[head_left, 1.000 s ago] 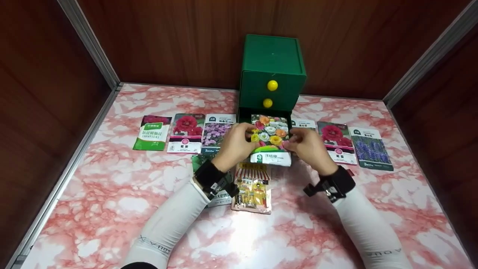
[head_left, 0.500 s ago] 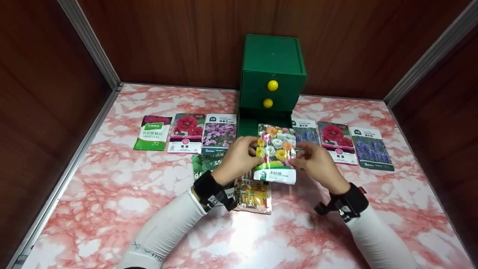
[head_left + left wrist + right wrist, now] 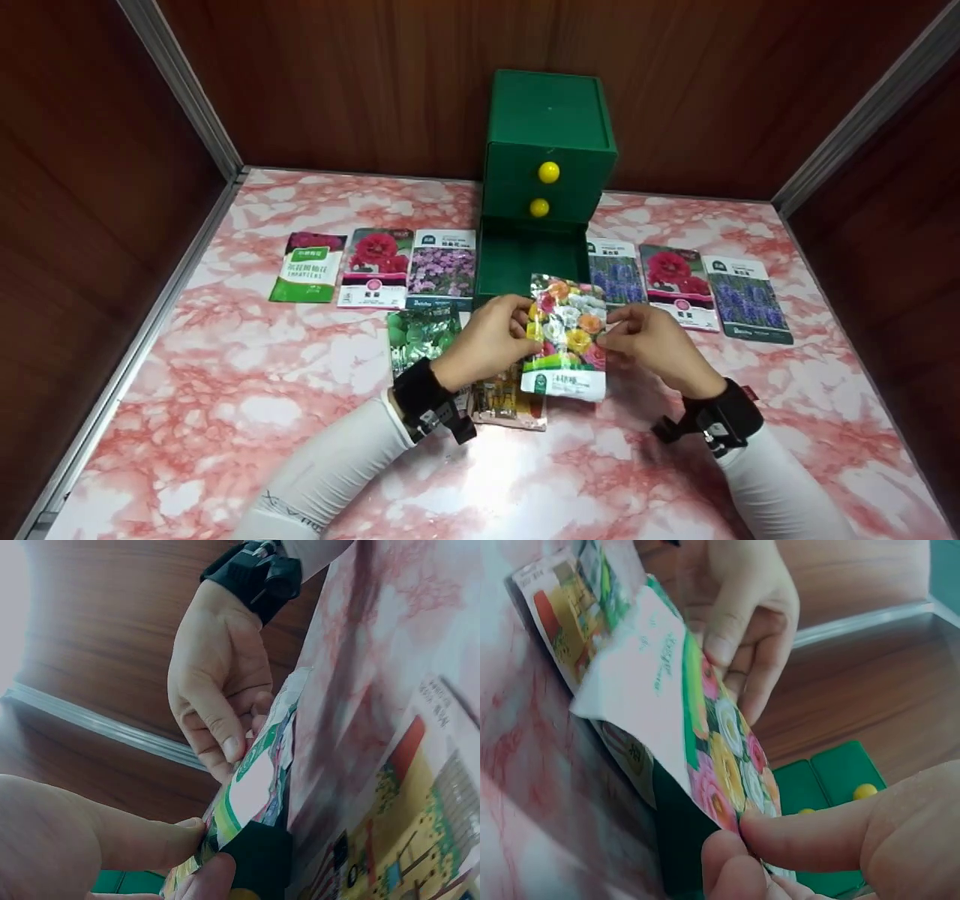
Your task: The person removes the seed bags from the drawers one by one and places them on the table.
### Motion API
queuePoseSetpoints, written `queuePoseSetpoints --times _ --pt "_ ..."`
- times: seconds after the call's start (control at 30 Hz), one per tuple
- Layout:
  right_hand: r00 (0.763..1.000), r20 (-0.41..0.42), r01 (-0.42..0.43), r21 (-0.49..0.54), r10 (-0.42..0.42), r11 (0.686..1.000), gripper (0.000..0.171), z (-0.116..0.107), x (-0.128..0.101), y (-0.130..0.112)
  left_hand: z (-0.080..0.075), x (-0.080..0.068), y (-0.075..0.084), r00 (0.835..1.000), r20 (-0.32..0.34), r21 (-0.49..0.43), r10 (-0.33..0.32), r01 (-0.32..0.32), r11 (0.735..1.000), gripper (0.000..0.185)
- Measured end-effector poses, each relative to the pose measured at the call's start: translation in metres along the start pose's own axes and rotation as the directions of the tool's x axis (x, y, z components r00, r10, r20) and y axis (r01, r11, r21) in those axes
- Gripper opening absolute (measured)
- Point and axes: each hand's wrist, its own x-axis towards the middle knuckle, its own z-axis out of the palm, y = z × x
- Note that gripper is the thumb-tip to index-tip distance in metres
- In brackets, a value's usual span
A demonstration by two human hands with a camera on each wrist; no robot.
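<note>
A flower seed packet (image 3: 566,337) with multicoloured blooms and a white lower band is held up in front of the green drawer cabinet (image 3: 547,112). My left hand (image 3: 491,341) pinches its left edge between thumb and fingers. On the opposite edge, my right hand (image 3: 664,349) pinches it likewise. Both wrist views show the packet tilted, its white end (image 3: 634,682) nearest the body. Behind it, the cabinet's bottom drawer (image 3: 532,259) is pulled out. Below the left hand lie a green-leaf packet (image 3: 420,334) and a yellow illustrated packet (image 3: 499,401), both partly covered.
Left of the drawer lie a green-and-white packet (image 3: 304,270), a red-flower packet (image 3: 376,262) and a purple-flower packet (image 3: 442,266). To its right are a lavender packet (image 3: 615,277), another red-flower packet (image 3: 675,281) and a blue-flower packet (image 3: 750,300). Wooden walls (image 3: 360,90) enclose the marbled table (image 3: 225,420).
Both hands have drawn the seed packet from over the bottom drawer toward the body and slightly right. More of the drawer's inside now shows.
</note>
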Motion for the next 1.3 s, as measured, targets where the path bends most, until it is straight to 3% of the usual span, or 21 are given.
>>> queuePoseSetpoints --times 0.23,0.53,0.73,0.97,1.3 --pt "0.997 0.048 -0.064 -0.057 0.067 0.996 0.044 -0.013 0.0 0.003 0.011 -0.004 -0.002 0.999 0.033 -0.009 -0.017 0.017 1.0 0.064" --pt "0.984 0.147 -0.102 -0.007 0.102 0.995 0.04 -0.025 -0.002 0.012 0.026 -0.004 -0.005 0.998 0.068 -0.03 0.004 -0.002 1.0 0.057" --pt "0.978 0.178 -0.105 -0.025 0.108 0.994 0.036 -0.034 -0.003 0.017 0.029 -0.007 -0.002 0.994 0.109 -0.022 -0.024 0.026 0.999 0.062" --pt "0.963 0.227 -0.134 -0.071 0.146 0.989 0.039 -0.042 -0.002 0.02 0.03 -0.005 -0.005 0.988 0.155 -0.033 -0.007 0.013 0.999 0.058" --pt "0.961 0.217 -0.16 -0.073 0.172 0.984 0.032 -0.036 0.002 0.024 0.034 0.003 -0.01 0.973 0.225 0.072 -0.048 0.033 0.997 0.053"
